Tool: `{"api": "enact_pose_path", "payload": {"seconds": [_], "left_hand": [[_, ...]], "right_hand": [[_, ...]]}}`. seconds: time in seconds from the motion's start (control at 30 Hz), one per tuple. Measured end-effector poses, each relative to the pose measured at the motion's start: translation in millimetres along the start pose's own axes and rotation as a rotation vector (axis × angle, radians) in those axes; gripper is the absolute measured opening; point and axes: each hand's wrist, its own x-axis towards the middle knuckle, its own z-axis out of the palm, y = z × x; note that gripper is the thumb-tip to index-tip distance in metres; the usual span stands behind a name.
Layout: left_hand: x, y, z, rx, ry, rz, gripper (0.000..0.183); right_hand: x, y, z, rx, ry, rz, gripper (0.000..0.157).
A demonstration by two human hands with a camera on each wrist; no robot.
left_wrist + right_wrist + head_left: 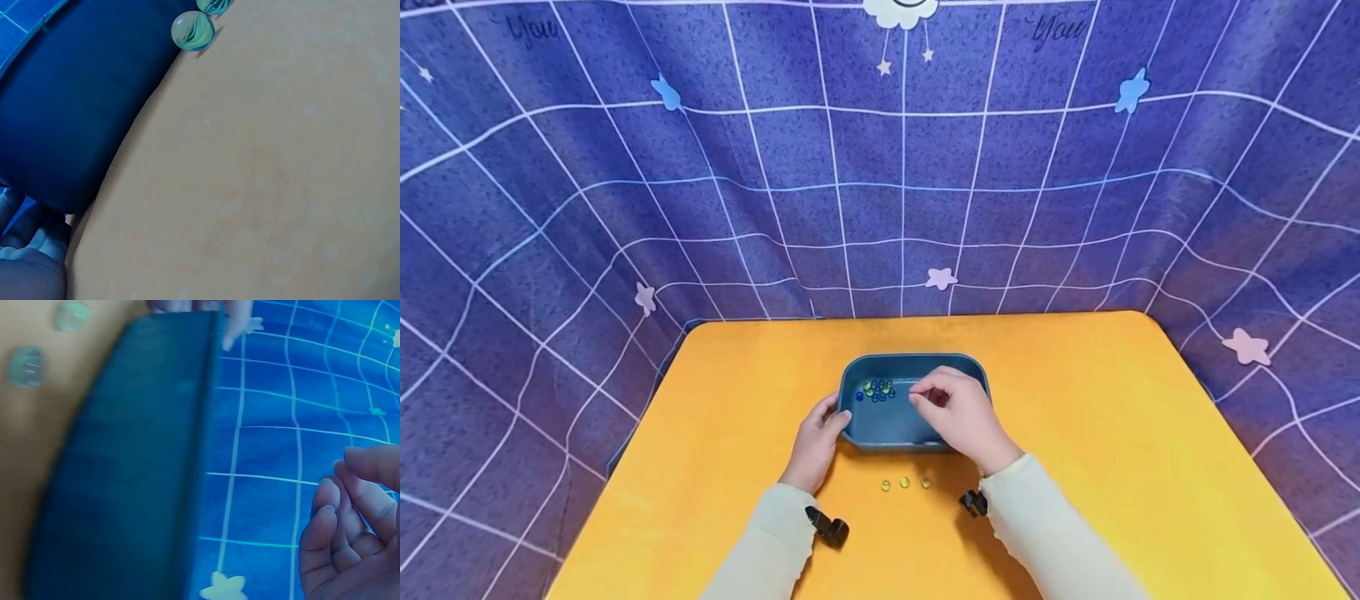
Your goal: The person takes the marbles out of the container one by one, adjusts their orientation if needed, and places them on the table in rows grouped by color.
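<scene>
A dark blue rectangular plastic tray [891, 427] sits on the yellow table, with several blue and yellow-green glass marbles [880, 390] gathered at its left end. My left hand [812, 446] grips the tray's left end, thumb over the rim and fingers outside the wall. Over the tray's right half is my right hand [966, 417], thumb and fingertips bent close together; in the right wrist view no marble shows between the fingers [328, 515]. In front of the tray, three yellow-green swirled marbles [905, 482] lie in a row on the table.
The yellow table [760, 358] reaches back to a purple-blue grid-patterned curtain [880, 208] with stars, which also hangs along both sides. Black wrist cameras [829, 528] are strapped at both cuffs.
</scene>
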Motion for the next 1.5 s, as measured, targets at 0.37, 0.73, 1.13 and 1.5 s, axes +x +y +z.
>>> {"api": "enact_pose_path", "payload": {"seconds": [0.37,0.73,1.13,1.5], "left_hand": [[1.5,-1.5,0.4,0.008,0.010,0.001,0.045],[1.8,-2.3,1.0,-0.008,0.002,-0.010,0.045],[-6.1,14.8,3.7,-0.022,-0.028,-0.042,0.049],[1.3,-2.5,0.6,-0.014,-0.004,-0.004,0.045]], "right_hand": [[36,-6,14.4,0.009,-0.056,0.020,0.008],[55,23,37.9,-0.053,-0.156,0.118,0.008],[63,50,54.4,-0.135,-0.269,0.244,0.022],[68,63,65.2,-0.213,-0.347,0.174,0.025]]}}
